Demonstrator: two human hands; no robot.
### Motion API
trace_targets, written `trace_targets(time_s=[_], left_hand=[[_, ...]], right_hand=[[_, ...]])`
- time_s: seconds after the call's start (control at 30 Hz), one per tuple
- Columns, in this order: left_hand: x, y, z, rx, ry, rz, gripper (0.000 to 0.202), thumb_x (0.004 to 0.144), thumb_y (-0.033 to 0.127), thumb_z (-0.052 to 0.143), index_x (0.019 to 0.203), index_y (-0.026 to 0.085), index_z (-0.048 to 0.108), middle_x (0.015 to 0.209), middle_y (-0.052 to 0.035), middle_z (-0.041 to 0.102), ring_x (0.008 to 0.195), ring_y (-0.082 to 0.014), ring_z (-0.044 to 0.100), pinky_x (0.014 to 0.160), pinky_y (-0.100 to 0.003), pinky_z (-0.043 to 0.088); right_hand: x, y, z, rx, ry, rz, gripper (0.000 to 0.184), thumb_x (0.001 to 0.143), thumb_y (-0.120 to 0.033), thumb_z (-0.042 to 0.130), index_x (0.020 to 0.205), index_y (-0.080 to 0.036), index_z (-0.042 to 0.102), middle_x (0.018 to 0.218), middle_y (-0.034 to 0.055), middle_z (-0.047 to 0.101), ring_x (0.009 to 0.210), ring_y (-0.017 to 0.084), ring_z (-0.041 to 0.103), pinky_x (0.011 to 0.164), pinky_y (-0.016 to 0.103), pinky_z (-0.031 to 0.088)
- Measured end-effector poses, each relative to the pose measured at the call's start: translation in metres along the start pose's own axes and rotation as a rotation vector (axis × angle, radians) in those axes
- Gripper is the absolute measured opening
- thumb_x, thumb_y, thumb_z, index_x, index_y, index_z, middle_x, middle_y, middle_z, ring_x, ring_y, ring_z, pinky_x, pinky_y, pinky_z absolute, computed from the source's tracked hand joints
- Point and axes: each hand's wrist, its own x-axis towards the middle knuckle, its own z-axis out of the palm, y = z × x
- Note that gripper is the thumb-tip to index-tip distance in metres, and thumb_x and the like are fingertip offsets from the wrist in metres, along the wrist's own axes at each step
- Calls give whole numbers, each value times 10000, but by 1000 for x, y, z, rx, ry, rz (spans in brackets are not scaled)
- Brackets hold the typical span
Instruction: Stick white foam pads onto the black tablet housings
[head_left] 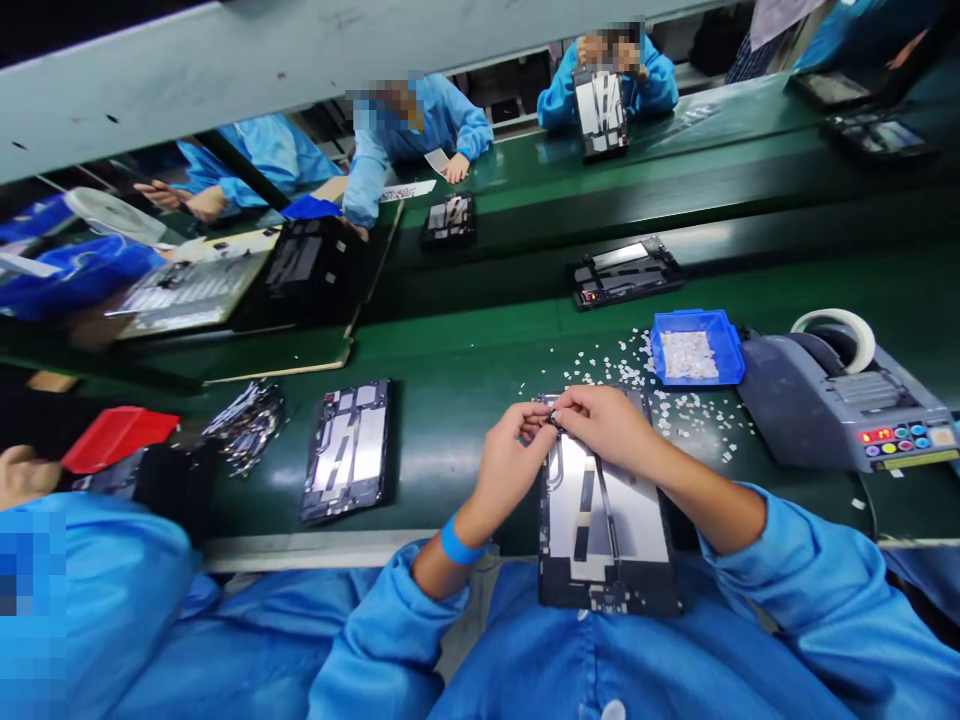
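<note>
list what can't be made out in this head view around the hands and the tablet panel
- What the left hand and right hand pinch between them: too small, covered by fingertips.
- Top edge of the open tablet panel: hidden under both hands.
- Pieces in the blue tray: too small to identify.
- Tape dispenser button labels: too small to read.
- Heap beside the second panel: blurred.

The person is wearing a bright blue, loose-fitting work smock of smooth, slightly shiny fabric, with a small white round button (613,710) showing at the front. Both long sleeves are bunching in folds partway up the forearms. A narrow blue elastic wristband (457,547) is circling the left wrist. Both hands are going bare, without gloves.
</note>
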Motion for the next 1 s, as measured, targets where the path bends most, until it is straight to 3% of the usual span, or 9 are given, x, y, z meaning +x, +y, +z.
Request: trace_targets(time_s=[0.1,0.23,0.37,0.53,0.7,0.77,0.9,0.97,1.0], left_hand=[[2,7,3,-50,3,-105,191,896,296,662,995,159,750,931,-68,762,815,-171,680,726,-274,528],[5,11,2,-44,24,-94,157,869,275,675,934,171,773,891,-47,770,784,-170,684,700,-263,526],[0,14,0,145,71,14,133,891,236,660,922,199,783,860,-25,774,770,-167,696,719,-272,527],[-8,15,-3,362,78,188,149,926,219,647,924,229,796,949,-38,806,888,-202,737,833,-320,539],[-6,18,-3,262,42,98,147,899,214,641,895,215,788,855,-22,783,773,-173,698,756,-293,521],[-1,16,-3,156,29,8,139,880,237,642,900,200,775,845,-25,769,746,-164,682,707,-277,510],[13,7,-2,-139,-5,-157,132,807,287,688,870,172,699,829,-31,727,738,-154,659,672,-254,495],[17,2,-1,-264,0,-204,166,763,288,726,849,170,647,843,-29,713,777,-150,664,708,-249,499],[19,0,0,-305,5,-219,189,749,288,743,839,170,626,849,-29,710,794,-148,666,727,-248,500]], right_hand=[[-4,1,4,-110,114,-54,76,912,-165,644,892,-179,716,830,1,726,753,134,633,694,240,416],[-10,5,14,-379,255,-204,116,956,-182,606,897,-184,706,888,43,726,854,182,656,773,278,445],[-16,9,16,-525,249,-324,221,1025,-241,536,1016,-182,749,965,79,746,910,216,677,852,319,481],[-18,14,14,-528,191,-403,251,1050,-269,519,1041,-183,755,1012,64,768,927,214,688,870,323,487],[-14,7,14,-614,223,-312,214,970,-203,531,840,-186,699,839,54,715,800,182,634,761,292,436],[-14,8,-6,-652,285,-251,199,941,-195,535,788,-186,662,794,56,679,776,179,607,726,293,405],[-22,30,-89,-870,588,92,244,969,-277,526,800,-150,648,814,123,660,765,213,588,701,317,366],[-28,41,-120,-984,594,250,237,952,-287,562,809,-127,661,794,152,653,770,241,590,699,330,363],[-31,43,-125,-993,579,251,211,947,-267,570,837,-122,676,826,163,667,791,251,598,705,336,368]])
